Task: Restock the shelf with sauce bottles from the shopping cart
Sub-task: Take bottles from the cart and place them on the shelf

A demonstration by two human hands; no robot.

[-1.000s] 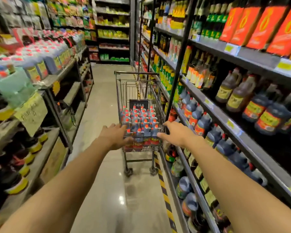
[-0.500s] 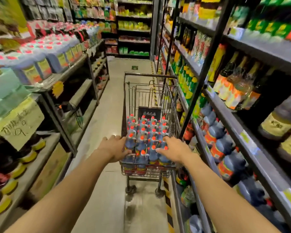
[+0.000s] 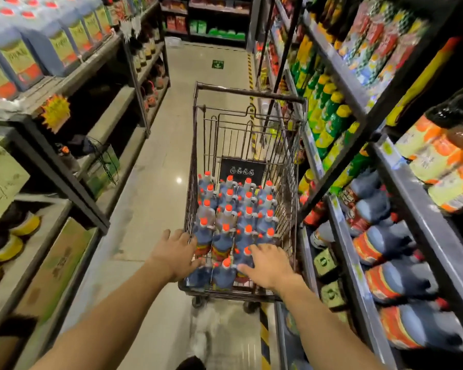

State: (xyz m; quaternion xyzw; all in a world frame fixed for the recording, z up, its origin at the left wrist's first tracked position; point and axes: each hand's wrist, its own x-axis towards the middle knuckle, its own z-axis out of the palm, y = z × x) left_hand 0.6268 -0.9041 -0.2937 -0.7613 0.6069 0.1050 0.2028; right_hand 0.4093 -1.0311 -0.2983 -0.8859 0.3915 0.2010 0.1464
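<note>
From the head camera, a wire shopping cart (image 3: 297,145) stands in a store aisle, close against the shelf (image 3: 422,209) on the right. Its basket is packed with upright sauce bottles (image 3: 226,217), dark blue-grey with orange-red caps, set in tight rows from the near end to about the middle. The left hand (image 3: 175,253) rests at the cart's near left corner, fingers spread and fairly straight, thumb towards the bottles; it touches the rim there and holds no bottle. The right hand (image 3: 267,264) lies over the nearest bottles at the right side of the basket, fingers extended and splayed across their caps, not curled round any of them. On the right shelf, similar dark bottles with orange labels (image 3: 393,279) lie in a row at the lower levels. A yellow-and-black striped line (image 3: 263,332) runs along the floor beside that shelf.
</note>
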